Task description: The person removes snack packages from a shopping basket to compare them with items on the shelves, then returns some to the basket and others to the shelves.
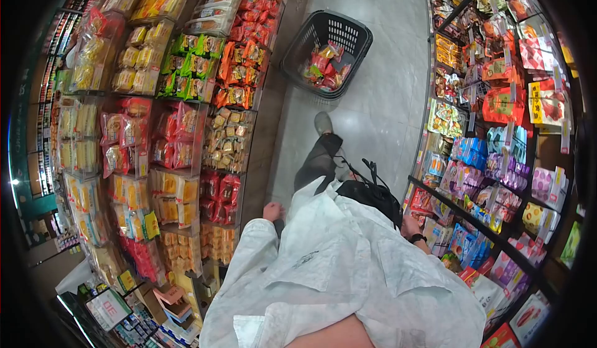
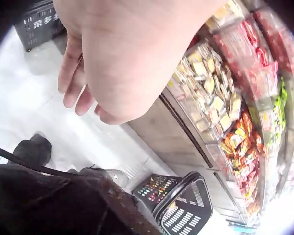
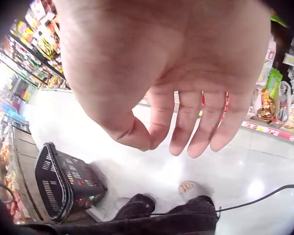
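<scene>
My left hand [image 1: 273, 211] hangs beside my body near the snack shelves on the left and holds nothing. Its fingers [image 2: 72, 95] are loosely bent in the left wrist view. On the other side, close to the right-hand racks, hangs my right hand [image 1: 410, 226], a dark band at its wrist. Relaxed fingers [image 3: 188, 122] and a bare palm show in the right wrist view. Ahead of my feet a black shopping basket [image 1: 298, 40] stands on the floor, away from both hands. Several brightly wrapped snack packs [image 1: 326, 68] lie inside it.
Clear-fronted bins of packaged snacks [image 1: 186, 68] line the left side. Racks of bagged snacks [image 1: 504, 105] stand along the right. Between them runs a grey tiled aisle [image 1: 385, 99]. A black bag [image 1: 373, 192] hangs at my front, with a cord near my legs.
</scene>
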The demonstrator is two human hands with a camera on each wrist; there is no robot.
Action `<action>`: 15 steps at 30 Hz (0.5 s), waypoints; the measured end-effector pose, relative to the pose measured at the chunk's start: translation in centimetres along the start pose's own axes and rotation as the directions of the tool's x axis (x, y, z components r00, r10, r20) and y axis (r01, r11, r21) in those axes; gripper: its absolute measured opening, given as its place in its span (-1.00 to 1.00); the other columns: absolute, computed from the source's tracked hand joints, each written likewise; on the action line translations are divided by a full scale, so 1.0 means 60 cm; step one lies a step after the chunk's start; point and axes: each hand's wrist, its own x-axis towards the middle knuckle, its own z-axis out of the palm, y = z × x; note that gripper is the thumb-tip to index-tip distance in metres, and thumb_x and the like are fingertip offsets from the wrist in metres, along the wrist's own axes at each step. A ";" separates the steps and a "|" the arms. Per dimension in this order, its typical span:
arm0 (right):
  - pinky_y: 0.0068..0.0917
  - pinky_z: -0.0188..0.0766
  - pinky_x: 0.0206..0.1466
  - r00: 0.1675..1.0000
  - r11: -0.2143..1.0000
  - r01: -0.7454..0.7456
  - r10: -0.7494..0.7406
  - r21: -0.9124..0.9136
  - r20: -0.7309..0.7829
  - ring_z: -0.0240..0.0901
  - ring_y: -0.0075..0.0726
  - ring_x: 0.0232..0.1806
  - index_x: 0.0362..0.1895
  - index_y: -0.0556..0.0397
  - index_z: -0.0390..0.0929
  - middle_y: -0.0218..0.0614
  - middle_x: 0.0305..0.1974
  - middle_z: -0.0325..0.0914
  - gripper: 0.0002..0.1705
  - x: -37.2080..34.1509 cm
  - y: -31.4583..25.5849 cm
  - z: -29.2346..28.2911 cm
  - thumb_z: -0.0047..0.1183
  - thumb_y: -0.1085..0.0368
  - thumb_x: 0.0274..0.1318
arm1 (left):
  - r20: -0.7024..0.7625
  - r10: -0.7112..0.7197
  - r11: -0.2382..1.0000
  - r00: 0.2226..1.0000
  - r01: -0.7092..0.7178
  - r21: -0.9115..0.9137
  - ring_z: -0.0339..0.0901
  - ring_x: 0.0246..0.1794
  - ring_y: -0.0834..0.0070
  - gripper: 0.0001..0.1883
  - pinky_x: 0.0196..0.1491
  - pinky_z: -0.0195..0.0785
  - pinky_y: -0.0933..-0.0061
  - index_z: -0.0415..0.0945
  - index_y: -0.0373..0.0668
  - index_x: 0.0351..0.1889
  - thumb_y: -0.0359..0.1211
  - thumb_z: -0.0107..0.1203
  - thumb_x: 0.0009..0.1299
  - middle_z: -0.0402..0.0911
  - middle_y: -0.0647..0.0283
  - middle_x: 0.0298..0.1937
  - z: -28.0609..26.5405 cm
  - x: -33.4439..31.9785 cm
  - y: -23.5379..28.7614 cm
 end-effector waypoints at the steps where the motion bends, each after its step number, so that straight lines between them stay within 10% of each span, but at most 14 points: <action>1: -0.41 0.46 -0.34 0.994 0.991 0.104 -0.106 -0.085 -0.015 0.47 -0.46 -0.41 -0.35 -0.03 0.57 -0.42 -0.41 0.51 -0.86 0.000 -0.036 -0.004 0.07 0.21 0.16 | -0.009 -0.202 0.961 0.979 0.196 -0.193 0.70 -0.41 0.31 -0.78 -0.36 0.60 0.24 0.59 -0.24 -0.09 -0.31 0.17 0.41 0.72 0.10 -0.28 0.016 0.000 0.060; 3: -0.44 0.44 -0.27 0.991 0.982 0.086 -0.067 0.169 -0.114 0.48 -0.48 -0.36 -0.35 -0.02 0.59 -0.42 -0.39 0.53 -0.84 -0.001 -0.117 0.010 0.08 0.19 0.17 | 0.021 -0.178 0.971 0.984 0.179 -0.159 0.69 -0.42 0.32 -0.78 -0.35 0.61 0.25 0.57 -0.23 -0.06 -0.32 0.15 0.42 0.72 0.10 -0.26 0.035 0.033 0.134; 15: -0.53 0.02 -0.75 0.952 0.980 0.197 -0.184 0.032 -0.243 0.12 -0.63 -0.77 -0.34 -0.15 0.62 -0.66 -0.62 0.31 -0.80 0.003 -0.421 -0.051 0.16 0.09 0.32 | 0.179 0.112 0.988 0.978 -0.090 -0.128 0.67 -0.33 0.42 -0.77 -0.33 0.51 0.39 0.55 -0.22 -0.05 -0.27 0.10 0.49 0.71 0.17 -0.24 0.191 0.261 0.566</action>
